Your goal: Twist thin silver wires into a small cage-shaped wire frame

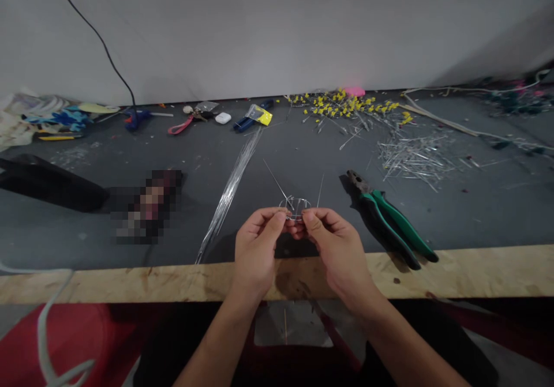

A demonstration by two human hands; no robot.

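Observation:
Between my two hands is a small wire frame [298, 203], bent into a rounded shape, with thin wire ends sticking up on both sides. My left hand [259, 243] pinches its left side between thumb and fingers. On the opposite side, my right hand [340, 245] grips it the same way. The fingertips hide part of the lower edge. To the right of my right hand lie green-handled pliers [396, 222], jaws pointing away from me. A bundle of straight wires [231, 188] rests on the table left of my hands.
Cut wire pieces [415, 159] and yellow-tipped wires [346, 107] lie at the back right. A glue gun [136, 119], keys [197, 113] and a white case [223, 118] sit at the back left. A black stand [56, 182] stands left. A wooden strip [130, 283] edges the table.

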